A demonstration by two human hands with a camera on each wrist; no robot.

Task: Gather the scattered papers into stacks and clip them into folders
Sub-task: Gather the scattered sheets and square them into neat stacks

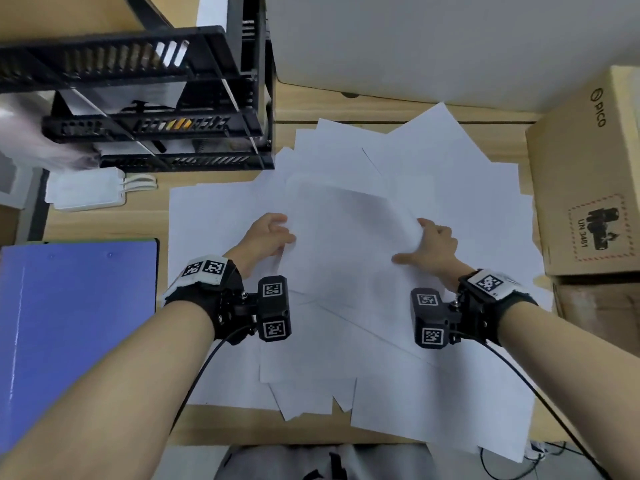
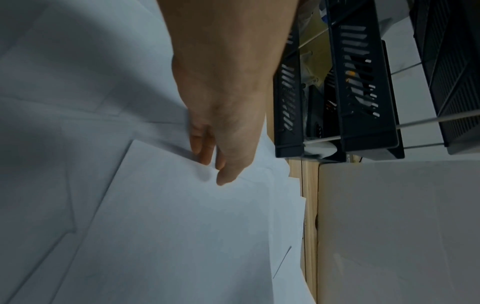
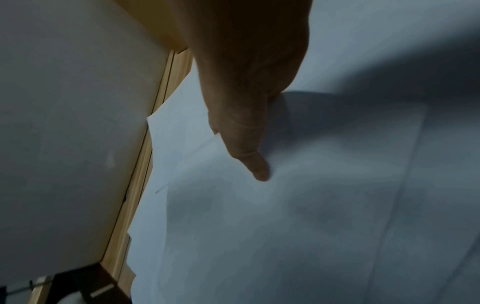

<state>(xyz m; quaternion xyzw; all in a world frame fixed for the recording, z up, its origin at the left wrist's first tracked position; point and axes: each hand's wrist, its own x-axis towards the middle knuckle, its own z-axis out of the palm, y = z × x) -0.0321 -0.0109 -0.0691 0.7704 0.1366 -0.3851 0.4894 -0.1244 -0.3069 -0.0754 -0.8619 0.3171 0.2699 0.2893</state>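
A brown cardboard box (image 1: 585,174) at the right edge of the head view bears the printed word "PICO" and a stamped mark reading "UN 3481"; its right side is cut off by the frame. Loose white paper sheets (image 1: 398,358) lie fanned over the middle of the light wooden desk (image 1: 104,225), some hanging past its near edge. Both hands hold a small raised bundle of sheets (image 1: 349,233) at the centre: the left hand (image 1: 268,235) grips its left edge with curled fingers, the right hand (image 1: 436,245) grips its right edge, thumb lying on top. In the left wrist view the fingertips (image 2: 205,156) tuck under a sheet's edge. The right wrist view is dim, and only the thumb (image 3: 255,164) shows clearly. A blue plastic folder (image 1: 72,327) lies closed at the lower left, partly cut off. A black slotted tiered file tray (image 1: 149,98) stands upper left; its contents are hard to make out. Below it sits a white power strip (image 1: 86,194).
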